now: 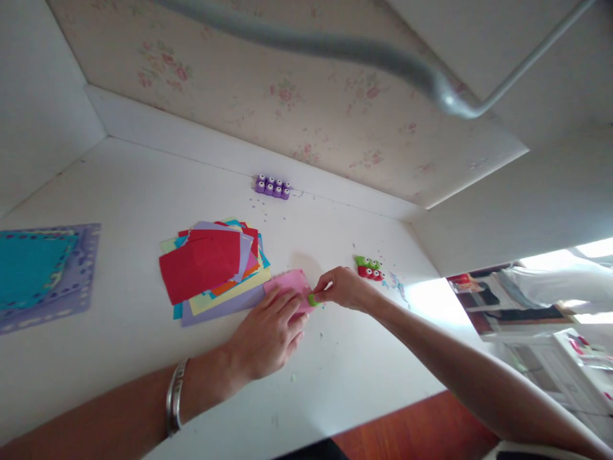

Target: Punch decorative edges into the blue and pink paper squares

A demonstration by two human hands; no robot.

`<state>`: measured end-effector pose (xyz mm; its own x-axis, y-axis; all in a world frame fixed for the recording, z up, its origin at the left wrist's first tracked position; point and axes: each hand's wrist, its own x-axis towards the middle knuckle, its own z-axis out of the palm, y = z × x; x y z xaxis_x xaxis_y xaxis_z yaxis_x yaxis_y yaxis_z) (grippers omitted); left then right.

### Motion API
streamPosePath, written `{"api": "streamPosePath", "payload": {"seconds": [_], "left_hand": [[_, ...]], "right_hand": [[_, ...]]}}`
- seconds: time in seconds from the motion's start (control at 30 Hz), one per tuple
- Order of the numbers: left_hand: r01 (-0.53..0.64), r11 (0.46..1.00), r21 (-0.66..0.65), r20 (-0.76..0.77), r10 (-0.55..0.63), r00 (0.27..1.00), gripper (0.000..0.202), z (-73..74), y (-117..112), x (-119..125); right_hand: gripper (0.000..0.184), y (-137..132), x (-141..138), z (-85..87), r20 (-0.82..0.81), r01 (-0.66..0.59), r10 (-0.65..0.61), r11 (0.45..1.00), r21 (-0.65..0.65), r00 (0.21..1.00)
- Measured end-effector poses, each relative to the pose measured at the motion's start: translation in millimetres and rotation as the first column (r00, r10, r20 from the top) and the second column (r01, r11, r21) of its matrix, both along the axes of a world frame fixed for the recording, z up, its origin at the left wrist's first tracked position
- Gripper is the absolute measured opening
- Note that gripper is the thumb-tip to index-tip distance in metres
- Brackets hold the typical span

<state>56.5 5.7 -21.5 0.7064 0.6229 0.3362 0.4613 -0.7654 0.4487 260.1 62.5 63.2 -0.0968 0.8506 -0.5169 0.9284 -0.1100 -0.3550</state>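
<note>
A small pink paper sheet (292, 283) lies on the white table (119, 198). My left hand (268, 329) rests flat on its near edge, fingers stretched out, holding it down. My right hand (342, 289) is closed around a small green punch (313, 299) at the sheet's right edge. To the left of the pink sheet sits a stack of coloured papers (211, 268) with a red sheet on top.
A cluster of purple punches (272, 186) stands near the back wall. Green and red punches (368, 267) sit right of my right hand, with paper bits scattered around. Blue and purple sheets with punched borders (43, 271) lie at the far left. The table's front edge borders a red-brown floor (416, 428).
</note>
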Motion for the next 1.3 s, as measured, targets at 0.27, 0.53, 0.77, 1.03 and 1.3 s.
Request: {"api": "streamPosePath", "payload": {"seconds": [0.27,0.53,0.77,1.03,1.3], "left_hand": [[-0.007,1.0,-0.016,0.013,0.007,1.0,0.03,1.8,-0.7,-0.2],[-0.002,1.0,-0.015,-0.027,0.001,1.0,0.029,2.4,-1.5,-0.3],[0.019,1.0,0.012,-0.07,-0.018,0.997,0.032,0.5,0.7,-1.8],[0.01,0.998,0.058,-0.089,-0.004,0.996,0.032,3.6,1.4,-0.7],[-0.005,0.998,0.056,-0.076,0.009,0.997,0.031,3.8,2.8,0.9]], "right_hand": [[0.017,-1.3,9.1,-4.3,-0.067,0.005,-0.005,1.0,0.004,0.998],[0.023,0.5,35.0,2.3,-0.121,-0.105,0.093,0.99,-0.099,0.988],[0.031,-19.4,56.7,4.4,-0.063,-0.004,0.013,0.99,0.144,0.998],[0.024,-57.0,46.1,-11.4,-0.033,-0.011,0.024,0.938,0.347,0.999],[0.04,-39.5,153.4,8.4,-0.24,0.448,-0.379,0.764,0.464,0.894]]}}
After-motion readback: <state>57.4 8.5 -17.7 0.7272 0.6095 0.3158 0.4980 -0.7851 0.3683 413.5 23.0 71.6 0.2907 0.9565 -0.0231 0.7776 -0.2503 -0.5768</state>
